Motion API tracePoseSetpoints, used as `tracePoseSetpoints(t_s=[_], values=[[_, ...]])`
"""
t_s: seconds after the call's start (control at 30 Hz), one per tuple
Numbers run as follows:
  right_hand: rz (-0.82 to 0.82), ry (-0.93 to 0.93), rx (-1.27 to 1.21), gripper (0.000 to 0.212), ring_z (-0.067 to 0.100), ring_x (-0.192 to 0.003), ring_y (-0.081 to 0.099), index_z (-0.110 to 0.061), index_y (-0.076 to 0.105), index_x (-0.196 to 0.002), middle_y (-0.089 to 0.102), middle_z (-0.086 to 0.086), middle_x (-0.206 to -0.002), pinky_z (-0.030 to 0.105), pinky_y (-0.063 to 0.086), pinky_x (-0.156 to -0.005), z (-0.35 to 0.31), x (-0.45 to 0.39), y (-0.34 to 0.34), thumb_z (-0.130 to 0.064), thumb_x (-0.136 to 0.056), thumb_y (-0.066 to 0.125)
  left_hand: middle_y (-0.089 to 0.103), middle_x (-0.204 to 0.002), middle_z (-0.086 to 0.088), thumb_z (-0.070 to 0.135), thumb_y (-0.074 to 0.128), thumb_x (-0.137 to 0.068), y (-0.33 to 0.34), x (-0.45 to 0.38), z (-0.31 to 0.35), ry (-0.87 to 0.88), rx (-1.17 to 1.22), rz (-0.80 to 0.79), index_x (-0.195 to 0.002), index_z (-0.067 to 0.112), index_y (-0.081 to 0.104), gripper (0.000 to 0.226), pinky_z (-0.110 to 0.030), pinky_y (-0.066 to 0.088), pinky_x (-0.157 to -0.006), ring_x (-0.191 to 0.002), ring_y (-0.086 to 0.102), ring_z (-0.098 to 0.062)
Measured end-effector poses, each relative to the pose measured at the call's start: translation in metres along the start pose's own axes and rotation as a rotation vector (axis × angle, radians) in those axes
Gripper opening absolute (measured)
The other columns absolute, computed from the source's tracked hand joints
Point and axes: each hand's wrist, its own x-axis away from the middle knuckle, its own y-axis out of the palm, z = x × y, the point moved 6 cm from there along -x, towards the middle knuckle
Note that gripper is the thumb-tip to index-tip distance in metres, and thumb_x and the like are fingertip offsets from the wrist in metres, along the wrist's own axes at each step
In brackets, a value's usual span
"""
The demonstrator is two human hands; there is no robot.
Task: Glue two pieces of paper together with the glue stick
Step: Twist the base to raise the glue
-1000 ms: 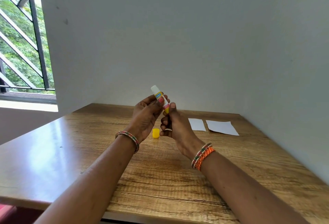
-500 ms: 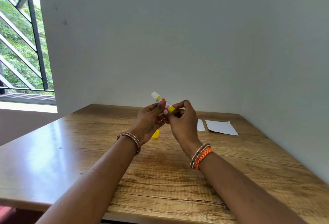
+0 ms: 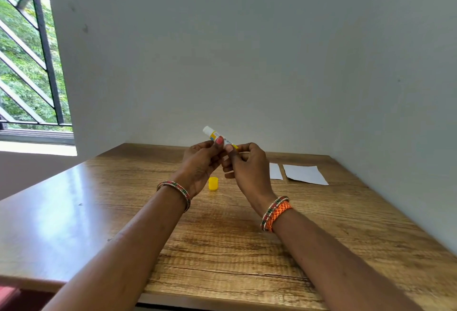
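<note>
Both hands hold an uncapped glue stick (image 3: 214,135) above the wooden table (image 3: 222,236), its white tip pointing up and to the left. My left hand (image 3: 200,164) pinches the yellow barrel between thumb and fingers. My right hand (image 3: 247,167) grips the lower end of the stick with its fingertips. The yellow cap (image 3: 213,183) stands on the table below and between my hands. Two white pieces of paper lie flat at the far right: a small one (image 3: 275,171), partly hidden by my right hand, and a larger one (image 3: 305,174) beside it.
A white wall runs along the table's far edge and right side. A barred window (image 3: 27,63) with greenery outside is at the far left. The table's near edge (image 3: 173,298) lies under my forearms.
The glue stick has tilted from near upright to slanting left. My right hand rose and moved its fingertips onto the stick's lower end, covering part of the small paper.
</note>
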Motion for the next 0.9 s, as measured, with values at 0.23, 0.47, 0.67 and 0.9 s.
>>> tracePoseSetpoints(t_s=[0.23,0.47,0.67,0.9], values=[[-0.008,-0.125,0.097,0.025,0.019,-0.084,0.066,-0.017,0.047,-0.098,0.064,0.009,-0.091,0.032,0.060,-0.068,-0.007,0.000,0.000,-0.018,-0.084,0.068,0.070,-0.061,0.001,0.019,0.062,-0.085,-0.004,-0.002,0.000,0.012,0.017,0.052,-0.083,0.004,0.065,0.015,-0.018,0.056,-0.068,-0.061,0.064,-0.006],[0.001,-0.132,0.036,0.016,0.021,-0.070,0.068,-0.011,0.048,-0.088,0.065,0.013,-0.083,0.031,0.060,-0.057,-0.014,0.002,-0.002,-0.014,-0.087,0.063,0.069,-0.079,-0.007,0.014,0.059,-0.087,0.001,-0.001,0.004,0.050,0.019,0.009,-0.087,0.003,0.064,0.012,-0.021,0.055,-0.078,-0.076,0.063,-0.013],[-0.043,0.033,-0.054,0.029,0.011,-0.047,0.057,-0.007,0.053,-0.091,0.058,0.005,-0.062,0.033,0.057,-0.051,-0.006,0.006,0.005,-0.035,-0.095,0.046,0.065,-0.086,-0.009,0.013,0.054,-0.090,0.005,0.003,0.008,0.075,-0.016,-0.033,-0.092,0.002,0.063,0.014,-0.019,0.053,-0.078,-0.080,0.061,-0.014],[-0.015,0.006,-0.098,0.018,0.014,-0.077,0.064,-0.011,0.045,-0.102,0.059,0.013,-0.099,0.021,0.058,-0.060,-0.007,0.002,0.005,-0.024,-0.093,0.053,0.064,-0.087,-0.012,0.015,0.061,-0.086,0.005,0.005,0.010,0.119,-0.131,0.023,-0.086,0.005,0.065,0.011,-0.028,0.050,-0.087,-0.084,0.060,-0.018]])
